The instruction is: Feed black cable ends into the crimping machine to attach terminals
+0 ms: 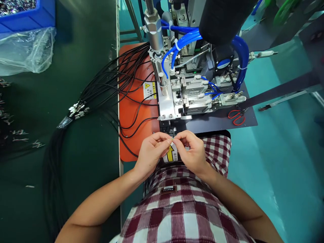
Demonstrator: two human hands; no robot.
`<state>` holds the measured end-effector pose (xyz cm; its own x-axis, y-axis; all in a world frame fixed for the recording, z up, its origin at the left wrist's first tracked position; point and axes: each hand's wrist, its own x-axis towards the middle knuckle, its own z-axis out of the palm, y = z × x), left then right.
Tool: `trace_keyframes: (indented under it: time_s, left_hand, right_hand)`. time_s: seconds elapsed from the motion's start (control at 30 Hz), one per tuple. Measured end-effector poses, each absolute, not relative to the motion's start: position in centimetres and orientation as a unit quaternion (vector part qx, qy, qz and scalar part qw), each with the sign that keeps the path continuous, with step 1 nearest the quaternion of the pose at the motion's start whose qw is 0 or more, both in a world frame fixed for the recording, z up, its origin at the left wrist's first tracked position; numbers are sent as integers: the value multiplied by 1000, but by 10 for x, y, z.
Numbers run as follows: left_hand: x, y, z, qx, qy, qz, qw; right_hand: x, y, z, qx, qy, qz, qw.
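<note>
Both hands meet fingertip to fingertip in front of the machine (167, 104), just above a white label with a yellow arrow (172, 154). My left hand (153, 150) is closed in a pinch, thumb against forefinger. Opposite it, my right hand (191, 152) pinches the same way. Something tiny lies between the fingertips, too small to name. Black cables (134, 74) run across the orange plate (126, 111) left of the hands, and several of them pass into the machine's left side.
On the dark green table at left lies a bundle of black cables (54, 162) with metal connector ends (78, 109). A blue bin (27, 17) of small metal parts and a clear plastic bag (27, 50) sit behind. Red-handled scissors (237, 116) rest on the machine's grey base (215, 123).
</note>
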<state>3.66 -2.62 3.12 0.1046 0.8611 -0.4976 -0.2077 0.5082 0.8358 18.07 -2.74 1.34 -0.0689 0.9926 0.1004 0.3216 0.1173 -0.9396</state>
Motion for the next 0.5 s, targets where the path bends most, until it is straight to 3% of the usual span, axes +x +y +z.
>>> trace_keyframes:
  time_s: [0.23, 0.37, 0.5]
  left_hand:
    - [38, -29, 28, 337, 504, 444, 660]
    - [35, -27, 30, 416, 507, 426, 624]
    - [31, -20, 32, 360, 513, 389, 675]
  right_hand:
    - [184, -23, 13, -497, -510, 589, 383]
    - [189, -20, 13, -504, -533, 568, 374]
    - [192, -18, 11, -492, -550, 572, 357]
